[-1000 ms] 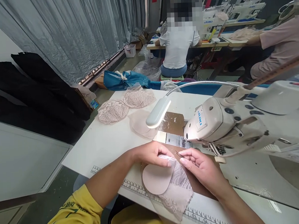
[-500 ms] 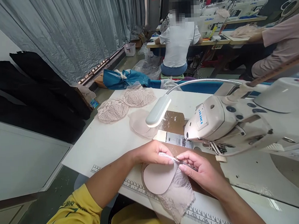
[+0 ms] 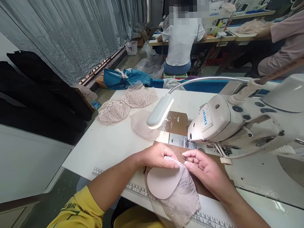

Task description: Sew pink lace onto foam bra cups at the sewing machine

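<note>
My left hand (image 3: 155, 156) pinches the top edge of a beige padded cup (image 3: 162, 182) lying on a piece of pale lace fabric (image 3: 181, 201) at the near edge of the sewing table. My right hand (image 3: 206, 170) is closed around a small metal tool, tweezers or snips (image 3: 183, 156), with its tip just above the lace edge beside my left fingers. Both hands sit just in front of the needle area of a white Juki sewing machine (image 3: 217, 123).
Two lace cups (image 3: 113, 111) and plain beige pads (image 3: 139, 124) lie at the table's far left. A gooseneck lamp (image 3: 159, 112) hangs over the middle. A ruler strip (image 3: 134, 189) runs along the near edge. Other people sit at machines behind.
My right hand drew the metal tool back from the lace edge and raised it slightly. My left hand kept its pinch on the cup, which shifted a little.
</note>
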Demonstrator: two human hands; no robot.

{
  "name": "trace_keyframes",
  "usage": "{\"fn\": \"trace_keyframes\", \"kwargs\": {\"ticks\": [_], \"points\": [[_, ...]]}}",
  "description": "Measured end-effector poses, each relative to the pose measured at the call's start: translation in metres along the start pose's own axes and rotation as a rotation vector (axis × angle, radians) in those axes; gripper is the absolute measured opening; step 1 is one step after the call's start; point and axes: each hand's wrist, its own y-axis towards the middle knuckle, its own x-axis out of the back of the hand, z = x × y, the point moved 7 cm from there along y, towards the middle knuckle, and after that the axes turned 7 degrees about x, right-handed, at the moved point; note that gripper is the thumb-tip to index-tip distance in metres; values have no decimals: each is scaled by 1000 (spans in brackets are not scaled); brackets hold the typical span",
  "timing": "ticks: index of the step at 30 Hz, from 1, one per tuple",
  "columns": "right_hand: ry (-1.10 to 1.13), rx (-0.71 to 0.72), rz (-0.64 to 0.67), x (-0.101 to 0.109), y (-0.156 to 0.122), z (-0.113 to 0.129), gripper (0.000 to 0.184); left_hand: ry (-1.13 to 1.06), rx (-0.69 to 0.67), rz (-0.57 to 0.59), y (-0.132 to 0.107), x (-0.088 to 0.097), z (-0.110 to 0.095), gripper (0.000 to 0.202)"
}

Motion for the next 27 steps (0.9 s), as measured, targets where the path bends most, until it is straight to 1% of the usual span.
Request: {"fn": "trace_keyframes", "kwargs": {"ticks": [1,2,3,5,6,8,10,12,15,17,18,19,20,21,23,25,27], "points": [[17,-20,-5,-1,0,-2,36,12,-8,-3,1,1,0,29],[21,-40,20,-3,0,-3,39,39,-16,3,0,3,-1,29],[9,-60,61,-5,0,-4,38,81,-20,21,-1,4,-3,29],[-74,-90,128,-6,-1,-6,22,202,-3,55,-7,11,-8,32],[-132,-95,144,-4,-1,-6,15,272,21,51,-11,15,-10,34],[-231,-85,148,1,-1,-5,14,396,59,-15,-18,27,-14,38],[-278,-56,166,0,0,-2,14,476,52,-96,-23,33,-18,38],[-278,-29,162,-3,3,3,17,489,6,-123,-23,30,-21,38],[-256,-11,113,-9,6,10,25,424,-84,-124,-20,21,-24,37],[-257,5,88,-10,6,14,31,344,-131,-206,-22,27,-27,35],[-259,13,82,-10,5,15,32,307,-128,-262,-25,33,-28,30],[-258,21,73,-9,5,15,31,277,-94,-298,-28,38,-27,25],[-253,30,66,-7,4,15,30,262,-28,-296,-30,42,-23,24],[-244,40,59,-5,3,15,28,259,54,-260,-31,43,-18,28],[-219,62,49,-1,2,15,27,269,192,-133,-32,37,-8,37],[-204,84,43,0,0,17,26,233,223,-46,-29,27,-3,40],[-204,100,45,0,0,18,26,112,180,-27,-22,17,-2,41]]}}
